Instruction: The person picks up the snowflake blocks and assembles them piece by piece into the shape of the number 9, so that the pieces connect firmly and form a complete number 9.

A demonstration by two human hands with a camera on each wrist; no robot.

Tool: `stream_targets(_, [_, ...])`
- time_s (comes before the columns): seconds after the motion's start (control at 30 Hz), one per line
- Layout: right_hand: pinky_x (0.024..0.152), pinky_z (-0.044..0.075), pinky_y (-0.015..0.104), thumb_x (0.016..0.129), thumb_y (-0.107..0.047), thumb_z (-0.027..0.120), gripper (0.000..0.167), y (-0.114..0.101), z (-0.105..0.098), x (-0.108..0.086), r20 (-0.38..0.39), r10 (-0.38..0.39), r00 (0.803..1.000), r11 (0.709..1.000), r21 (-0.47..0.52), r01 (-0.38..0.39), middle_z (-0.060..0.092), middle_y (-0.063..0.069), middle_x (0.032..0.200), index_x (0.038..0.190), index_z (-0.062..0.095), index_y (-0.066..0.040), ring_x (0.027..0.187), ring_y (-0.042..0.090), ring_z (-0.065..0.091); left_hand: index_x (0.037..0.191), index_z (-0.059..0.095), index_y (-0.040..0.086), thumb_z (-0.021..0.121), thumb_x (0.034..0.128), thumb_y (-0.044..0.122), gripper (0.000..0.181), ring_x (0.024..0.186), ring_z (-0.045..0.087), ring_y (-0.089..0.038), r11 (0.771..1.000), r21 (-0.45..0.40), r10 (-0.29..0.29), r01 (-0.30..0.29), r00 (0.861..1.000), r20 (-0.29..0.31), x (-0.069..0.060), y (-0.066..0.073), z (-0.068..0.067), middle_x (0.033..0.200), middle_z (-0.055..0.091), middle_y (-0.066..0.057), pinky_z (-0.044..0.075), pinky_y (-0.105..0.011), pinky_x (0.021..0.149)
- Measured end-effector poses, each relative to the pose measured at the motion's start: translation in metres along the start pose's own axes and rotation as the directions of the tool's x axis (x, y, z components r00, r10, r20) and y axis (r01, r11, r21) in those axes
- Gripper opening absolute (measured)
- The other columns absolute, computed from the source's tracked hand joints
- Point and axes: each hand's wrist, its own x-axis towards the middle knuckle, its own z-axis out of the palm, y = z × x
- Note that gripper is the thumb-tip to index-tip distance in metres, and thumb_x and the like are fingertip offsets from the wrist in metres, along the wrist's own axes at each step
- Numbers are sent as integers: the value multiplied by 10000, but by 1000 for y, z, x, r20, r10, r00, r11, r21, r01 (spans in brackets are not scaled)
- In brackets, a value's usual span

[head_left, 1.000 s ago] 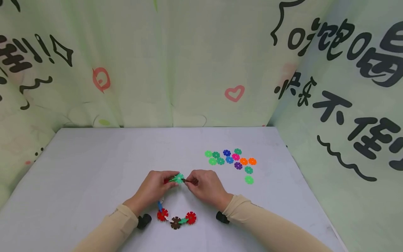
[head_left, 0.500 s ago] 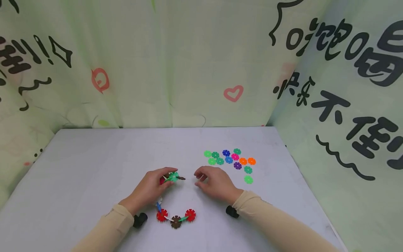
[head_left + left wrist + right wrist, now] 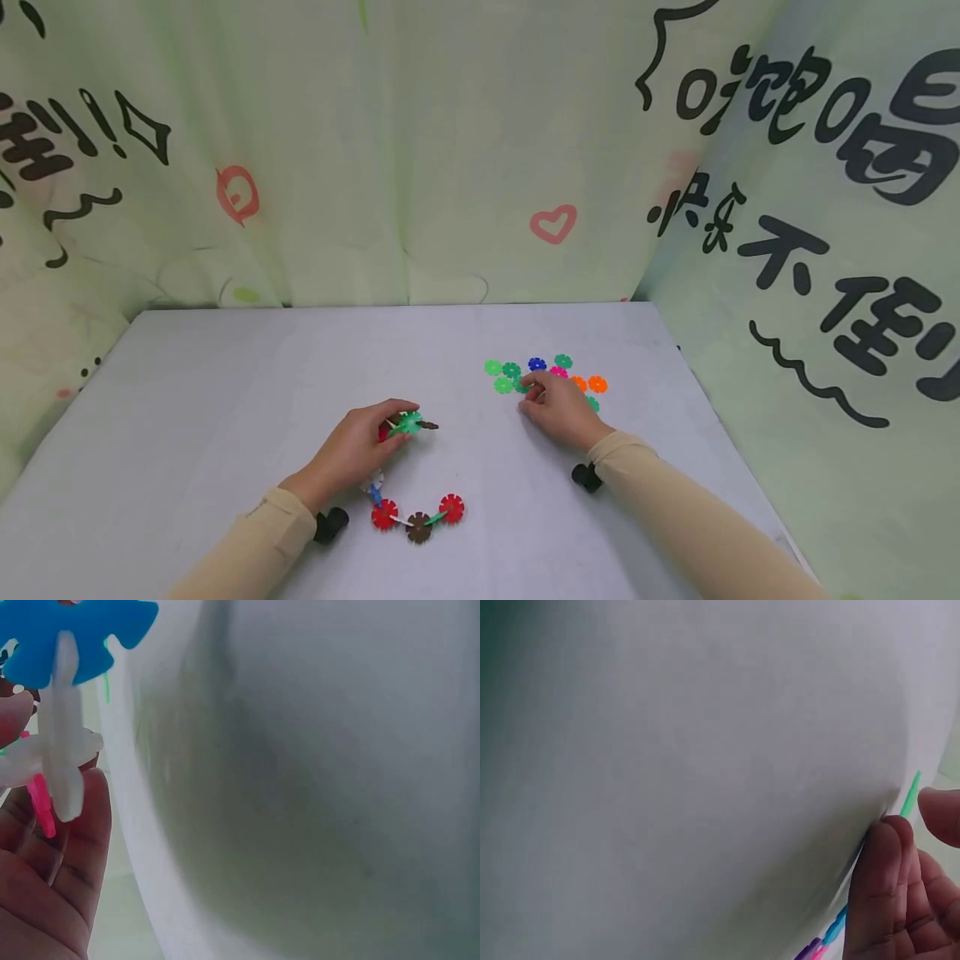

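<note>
My left hand [image 3: 352, 440] grips a chain of slotted plastic snowflake discs near its upper end. A green snowflake disc [image 3: 410, 422] and an edge-on brown disc [image 3: 429, 425] stick out past its fingertips. From that hand the chain curves down through a red disc [image 3: 385, 514] and a dark brown disc [image 3: 419, 527] to another red one. In the left wrist view a blue disc [image 3: 82, 637], a white disc [image 3: 64, 750] and a pink disc [image 3: 41, 804] show by the fingers. My right hand [image 3: 564, 410] is at the loose discs, thumb and fingers apart around a green disc [image 3: 910, 796].
Loose snowflake discs lie right of centre, among them a light green disc [image 3: 492, 367], a dark blue disc [image 3: 537, 364] and an orange disc [image 3: 597, 384]. The right hand hides some. The white table [image 3: 247, 367] ends at a printed curtain [image 3: 337, 167].
My right hand has let go of the brown disc on the chain and moved right and away to the loose discs. The left hand has shifted slightly left, still holding the chain.
</note>
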Motion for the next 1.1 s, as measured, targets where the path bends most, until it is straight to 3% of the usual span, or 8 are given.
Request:
stream_targets(0.43, [582, 424, 312, 936, -182, 689, 405, 7, -2, 14, 12, 17, 1000, 997, -70, -16, 554, 15, 672, 1319, 602, -88, 572, 172, 491, 1271, 665, 221, 792, 869, 136, 429, 792, 543, -131, 1000, -14, 22, -22, 1000, 7, 0, -1, 1, 933, 632, 93, 490, -277, 639])
stream_targets(0.8, [634, 457, 320, 924, -188, 696, 290, 2, -3, 15, 27, 44, 999, 995, -90, -41, 569, 24, 745, 1192, 653, -89, 695, 191, 528, 1261, 672, 207, 795, 865, 135, 421, 802, 538, -128, 1000, -2, 27, -27, 1000, 1, 0, 0, 0, 922, 624, 101, 487, -276, 651])
stream_targets(1.1, [691, 488, 338, 897, -189, 727, 305, 4, -2, 16, 17, 65, 998, 995, -76, -63, 590, 31, 818, 1153, 617, -63, 758, 194, 554, 1258, 674, 191, 794, 865, 125, 417, 831, 555, -121, 1000, -12, 28, -28, 1000, -7, 0, 1, 0, 959, 638, 89, 505, -279, 689])
